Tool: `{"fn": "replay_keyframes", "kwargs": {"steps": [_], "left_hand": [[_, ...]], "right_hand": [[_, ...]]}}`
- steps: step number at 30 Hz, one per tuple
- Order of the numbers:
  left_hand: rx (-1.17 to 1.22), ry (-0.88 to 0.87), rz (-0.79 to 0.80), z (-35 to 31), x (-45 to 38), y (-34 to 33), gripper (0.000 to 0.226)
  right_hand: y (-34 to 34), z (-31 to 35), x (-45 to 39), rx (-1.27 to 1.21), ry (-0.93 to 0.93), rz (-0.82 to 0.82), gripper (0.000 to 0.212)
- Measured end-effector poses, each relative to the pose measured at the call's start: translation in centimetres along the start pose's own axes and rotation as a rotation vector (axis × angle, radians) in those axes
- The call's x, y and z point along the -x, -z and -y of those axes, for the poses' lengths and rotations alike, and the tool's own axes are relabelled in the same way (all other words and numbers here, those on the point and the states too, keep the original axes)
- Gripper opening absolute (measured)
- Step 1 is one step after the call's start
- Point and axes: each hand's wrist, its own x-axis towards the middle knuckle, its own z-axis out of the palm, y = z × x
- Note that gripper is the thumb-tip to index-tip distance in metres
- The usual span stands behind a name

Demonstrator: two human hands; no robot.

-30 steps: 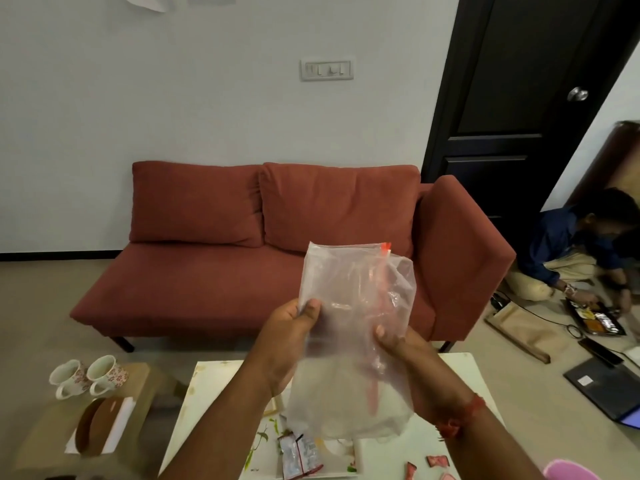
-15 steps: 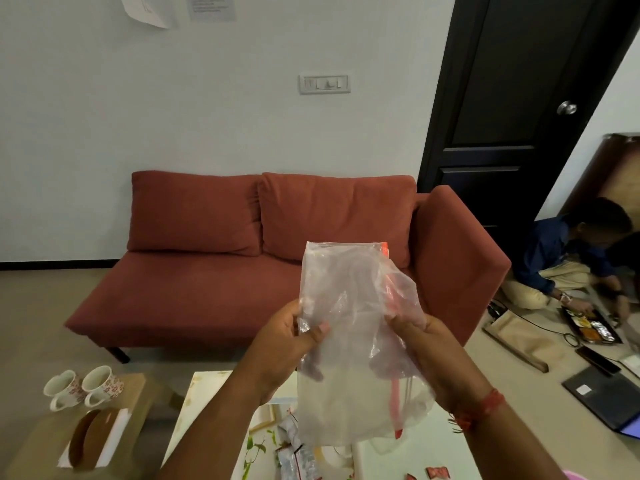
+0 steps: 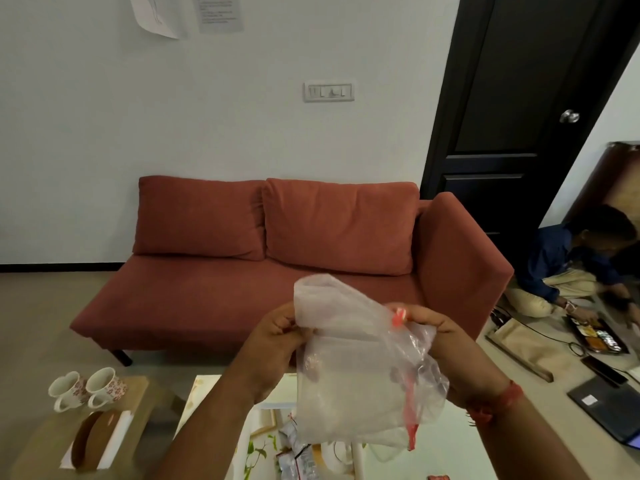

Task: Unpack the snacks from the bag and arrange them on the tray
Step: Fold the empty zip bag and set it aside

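I hold a clear plastic zip bag (image 3: 349,382) with a red seal strip up in front of me, above the white table. My left hand (image 3: 273,344) pinches its upper left edge and my right hand (image 3: 446,344) grips the upper right part by the red strip. The top of the bag is folded over toward me and nothing shows inside it. Below the bag, snack packets (image 3: 294,455) lie on the tray (image 3: 263,427) with a leaf print, mostly hidden by my arms. A small red packet (image 3: 438,477) lies at the bottom edge.
The white table (image 3: 201,393) stands under my arms. A low wooden stool (image 3: 136,396) at the left carries two floral mugs (image 3: 86,389) and a brown object. A red sofa (image 3: 277,258) is beyond. A person (image 3: 571,268) sits on the floor at right beside laptops (image 3: 609,407).
The bag's top has been folded down toward me and both hands have shifted lower on it. My view has tilted upward, showing more wall.
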Motion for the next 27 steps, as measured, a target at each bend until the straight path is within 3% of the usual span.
{"fn": "replay_keyframes", "kwargs": {"steps": [3,8,11,16,20,22,25,27], "left_hand": [[-0.035,-0.025,0.013,-0.1,0.2,0.2,0.048],[-0.029,-0.061,-0.006,-0.6,0.2,-0.1,0.025],[-0.013,-0.059,-0.028,-0.5,0.1,0.0,0.036],[0.019,-0.091,0.036,-0.9,0.3,-0.2,0.023],[0.043,-0.190,0.050,-1.2,0.6,-0.3,0.031],[0.141,-0.168,0.053,-1.0,0.8,-0.2,0.029],[0.487,-0.027,0.106,-0.8,0.9,-0.1,0.030],[0.613,0.068,0.152,-0.9,1.3,-0.1,0.038]], "right_hand": [[0.4,0.2,0.3,0.023,0.082,0.054,0.028],[0.8,-0.2,0.8,-0.043,0.099,0.090,0.046],[1.1,-0.4,0.8,0.025,0.109,0.154,0.057],[0.2,0.4,1.0,0.148,0.229,0.108,0.021],[0.0,0.7,1.1,0.178,0.289,0.126,0.026],[-0.2,0.8,1.2,0.221,0.336,0.125,0.031],[-0.2,1.1,1.0,0.337,0.415,0.076,0.040],[-0.2,1.3,0.8,0.417,0.412,0.062,0.055]]}}
